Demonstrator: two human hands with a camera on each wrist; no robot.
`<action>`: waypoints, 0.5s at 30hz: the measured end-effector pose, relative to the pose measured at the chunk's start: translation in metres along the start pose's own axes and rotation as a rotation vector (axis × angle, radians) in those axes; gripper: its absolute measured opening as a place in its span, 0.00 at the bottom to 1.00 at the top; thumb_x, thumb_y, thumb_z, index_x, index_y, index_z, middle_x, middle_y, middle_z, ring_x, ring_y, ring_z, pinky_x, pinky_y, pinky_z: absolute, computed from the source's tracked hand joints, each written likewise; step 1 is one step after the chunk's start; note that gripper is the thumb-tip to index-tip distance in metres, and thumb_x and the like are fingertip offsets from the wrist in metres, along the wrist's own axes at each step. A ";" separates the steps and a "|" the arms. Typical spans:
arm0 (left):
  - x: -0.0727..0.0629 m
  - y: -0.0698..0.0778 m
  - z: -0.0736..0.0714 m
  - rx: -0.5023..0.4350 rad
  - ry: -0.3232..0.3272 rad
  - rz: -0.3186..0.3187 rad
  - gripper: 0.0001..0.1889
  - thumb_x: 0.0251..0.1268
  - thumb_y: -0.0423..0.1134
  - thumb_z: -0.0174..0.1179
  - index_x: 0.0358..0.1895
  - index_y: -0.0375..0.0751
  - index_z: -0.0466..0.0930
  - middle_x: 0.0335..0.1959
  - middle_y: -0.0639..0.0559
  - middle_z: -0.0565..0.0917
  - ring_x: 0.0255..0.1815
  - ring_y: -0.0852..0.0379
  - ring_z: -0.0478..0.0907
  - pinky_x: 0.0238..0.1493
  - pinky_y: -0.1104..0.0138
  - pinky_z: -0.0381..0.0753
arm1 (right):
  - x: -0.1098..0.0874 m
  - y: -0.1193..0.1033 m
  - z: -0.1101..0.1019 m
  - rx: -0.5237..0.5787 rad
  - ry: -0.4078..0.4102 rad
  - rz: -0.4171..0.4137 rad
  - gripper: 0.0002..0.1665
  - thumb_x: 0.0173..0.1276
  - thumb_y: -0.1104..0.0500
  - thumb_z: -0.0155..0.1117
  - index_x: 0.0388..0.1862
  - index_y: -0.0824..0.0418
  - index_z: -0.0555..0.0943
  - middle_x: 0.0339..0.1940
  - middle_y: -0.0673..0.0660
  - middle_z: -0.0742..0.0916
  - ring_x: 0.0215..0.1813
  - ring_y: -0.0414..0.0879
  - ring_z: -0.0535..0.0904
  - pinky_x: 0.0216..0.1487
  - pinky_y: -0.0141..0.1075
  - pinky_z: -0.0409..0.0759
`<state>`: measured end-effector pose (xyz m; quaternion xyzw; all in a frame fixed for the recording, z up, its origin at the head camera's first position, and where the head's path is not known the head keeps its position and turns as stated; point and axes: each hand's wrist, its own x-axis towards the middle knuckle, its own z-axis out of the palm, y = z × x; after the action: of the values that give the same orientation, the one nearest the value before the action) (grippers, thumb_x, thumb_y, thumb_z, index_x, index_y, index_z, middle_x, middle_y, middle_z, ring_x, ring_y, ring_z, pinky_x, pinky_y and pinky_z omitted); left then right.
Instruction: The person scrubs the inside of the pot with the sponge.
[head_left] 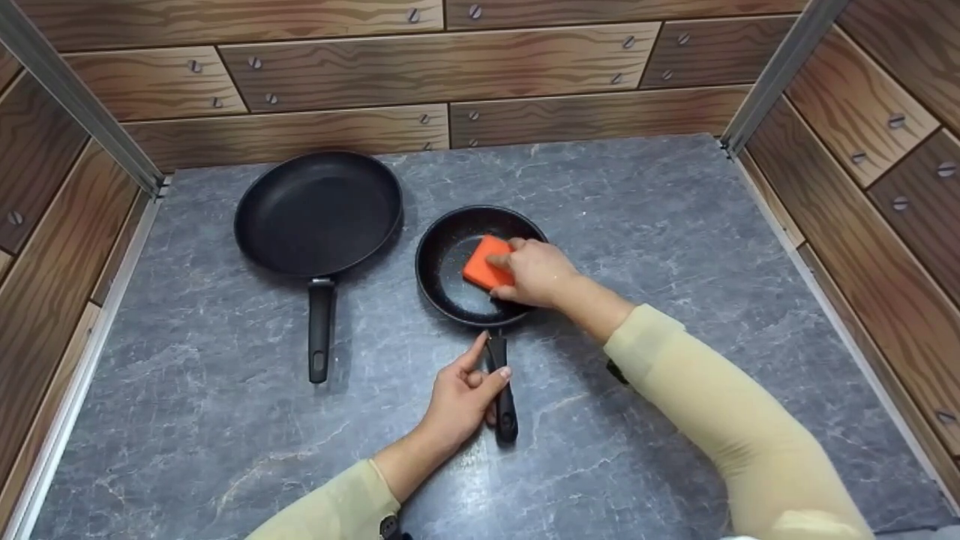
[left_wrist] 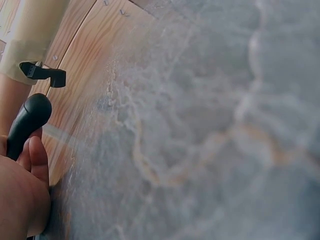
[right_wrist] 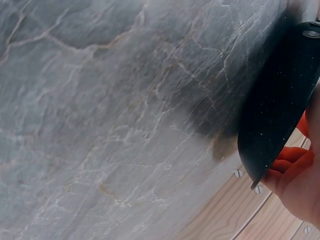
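Observation:
A small black frying pan (head_left: 448, 296) with a speckled inside sits near the middle of the table. My left hand (head_left: 459, 397) grips its black handle (head_left: 507, 420), thumb on top and index finger reaching toward the pan's rim. In the left wrist view the handle's end (left_wrist: 35, 111) sticks out above the fingers. My right hand (head_left: 541, 274) holds an orange sponge (head_left: 484, 262) against the inside of the small pan. From the right wrist the pan's outer wall (right_wrist: 280, 95) hides most of the sponge, and part of the right hand (right_wrist: 300, 175) shows over the rim.
A larger black frying pan (head_left: 319, 214) lies to the left, its handle (head_left: 319, 330) pointing toward me. The grey marbled tabletop (head_left: 645, 202) is bounded by wood-patterned walls (head_left: 442, 64) at the back and both sides, with metal posts (head_left: 780, 75) in the corners.

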<state>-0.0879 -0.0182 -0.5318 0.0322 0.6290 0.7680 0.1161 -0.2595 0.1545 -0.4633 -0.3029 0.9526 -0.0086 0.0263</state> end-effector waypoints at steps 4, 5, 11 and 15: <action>0.000 0.000 0.000 -0.006 0.002 -0.006 0.40 0.74 0.34 0.68 0.83 0.34 0.58 0.16 0.53 0.79 0.10 0.61 0.72 0.15 0.71 0.77 | -0.001 0.000 -0.002 0.027 -0.037 0.007 0.38 0.70 0.35 0.73 0.73 0.50 0.82 0.59 0.69 0.83 0.52 0.64 0.84 0.55 0.56 0.85; 0.000 0.000 0.000 -0.006 0.003 -0.010 0.40 0.73 0.34 0.68 0.83 0.34 0.58 0.16 0.53 0.79 0.10 0.61 0.72 0.15 0.71 0.77 | -0.002 0.000 -0.002 0.036 -0.047 0.010 0.38 0.70 0.35 0.73 0.73 0.50 0.82 0.61 0.70 0.83 0.53 0.64 0.84 0.56 0.56 0.85; 0.000 0.000 0.000 -0.012 0.008 -0.008 0.41 0.73 0.34 0.68 0.83 0.33 0.58 0.16 0.53 0.79 0.10 0.61 0.71 0.14 0.72 0.76 | -0.004 0.002 -0.005 0.088 -0.090 0.003 0.38 0.68 0.37 0.75 0.73 0.49 0.82 0.71 0.71 0.79 0.65 0.66 0.81 0.67 0.57 0.80; 0.000 0.000 0.001 -0.009 0.003 -0.010 0.40 0.73 0.34 0.68 0.83 0.34 0.58 0.16 0.53 0.78 0.10 0.62 0.72 0.15 0.71 0.76 | -0.006 0.004 -0.005 0.106 -0.099 -0.010 0.38 0.67 0.37 0.76 0.73 0.49 0.82 0.73 0.71 0.78 0.68 0.67 0.79 0.70 0.57 0.78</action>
<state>-0.0883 -0.0176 -0.5317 0.0274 0.6260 0.7703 0.1188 -0.2573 0.1608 -0.4583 -0.3059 0.9468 -0.0443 0.0896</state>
